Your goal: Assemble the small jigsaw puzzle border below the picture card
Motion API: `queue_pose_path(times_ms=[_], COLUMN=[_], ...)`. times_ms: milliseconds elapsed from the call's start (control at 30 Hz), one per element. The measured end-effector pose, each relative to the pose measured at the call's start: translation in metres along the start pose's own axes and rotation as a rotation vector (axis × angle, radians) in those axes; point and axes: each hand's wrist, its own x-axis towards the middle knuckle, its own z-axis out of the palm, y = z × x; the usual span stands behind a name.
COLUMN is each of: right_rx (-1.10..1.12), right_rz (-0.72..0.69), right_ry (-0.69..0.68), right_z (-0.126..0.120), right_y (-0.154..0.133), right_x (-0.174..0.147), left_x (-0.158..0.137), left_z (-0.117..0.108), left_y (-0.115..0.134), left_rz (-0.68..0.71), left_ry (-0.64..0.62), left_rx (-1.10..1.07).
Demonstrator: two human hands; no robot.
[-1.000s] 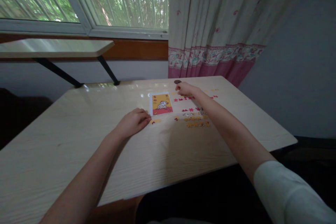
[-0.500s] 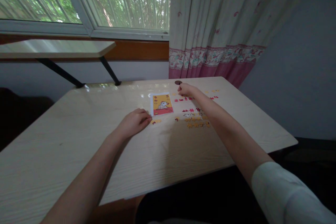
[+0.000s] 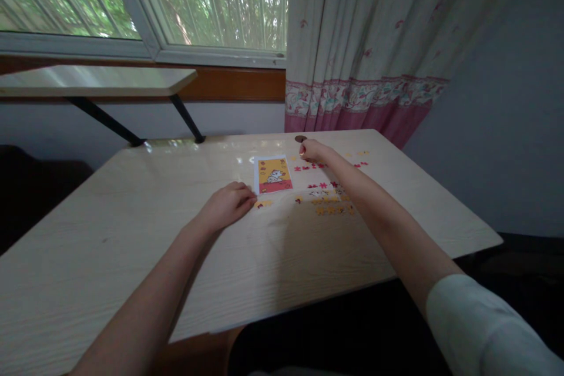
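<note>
Right hand (image 3: 315, 151): slightly nearer red pieces (image 3: 305, 168) | left hand (image 3: 230, 202): unmoved beside yellow pieces (image 3: 267, 202)

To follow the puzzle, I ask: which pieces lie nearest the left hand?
The yellow and red pieces below the picture card, beside the left hand; the others lie farther right.

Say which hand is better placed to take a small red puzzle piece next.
Probably the right hand: it's beside the upper row of red knobbed puzzle pieces; the left hand is farther away.
</note>
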Motion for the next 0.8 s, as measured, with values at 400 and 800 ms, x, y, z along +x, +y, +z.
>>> queue_pose_path(times_ms=[400, 800], right_rx=[0.594, 1.444], right_rz=[-0.212, -0.043], right_ry=[0.205, 0.039], right_z=[-0.004, 0.045], right_y=[-0.015, -0.043], right_x=[-0.059, -0.117], left_x=[0.001, 0.002], left_z=[-0.002, -0.003], left_y=[0.003, 0.015], left_rz=[0.001, -0.075], left_ry=[-0.008, 0.17], left_rx=[0.018, -0.197])
